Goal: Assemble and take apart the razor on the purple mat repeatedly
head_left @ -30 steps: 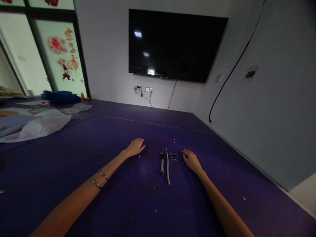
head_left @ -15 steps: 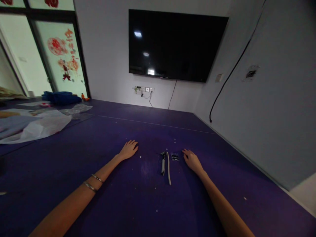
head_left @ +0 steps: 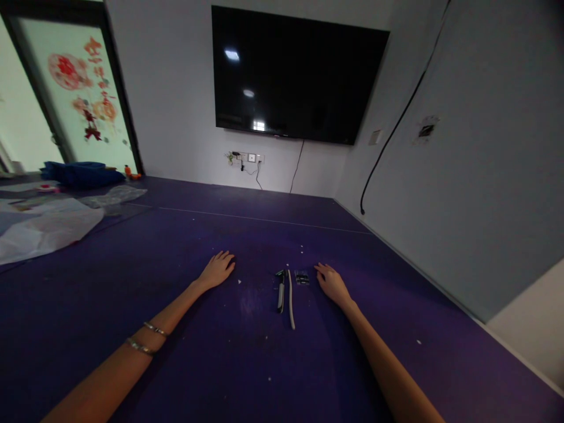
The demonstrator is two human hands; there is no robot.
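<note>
My left hand (head_left: pixel 217 270) lies palm down on the purple surface (head_left: pixel 194 376), its fingers stretched out and holding nothing. Over to the right, my right hand (head_left: pixel 332 285) also rests flat with fingers extended. Between them is a slim tool (head_left: pixel 281 298) with a grey and black handle and a dark crosswise head; its exact kind is unclear. A short length of pale grey cable (head_left: pixel 291 302) lies beside it, slightly curved. Nearest my right hand sits a small clear packet (head_left: pixel 302 277) with dark pieces in it. Neither hand touches these things.
Small white scraps dot the surface. White sheeting (head_left: pixel 53 229), clear plastic (head_left: pixel 114 195) and a blue cloth bundle (head_left: pixel 81 174) lie at the left. A black cable (head_left: pixel 392 138) hangs along the right wall. A television (head_left: pixel 299 76) is mounted ahead above wall sockets (head_left: pixel 251 157).
The view has turned a little to the right, so everything sits further left in the picture. Both hands and the small things between them keep their places on the surface.
</note>
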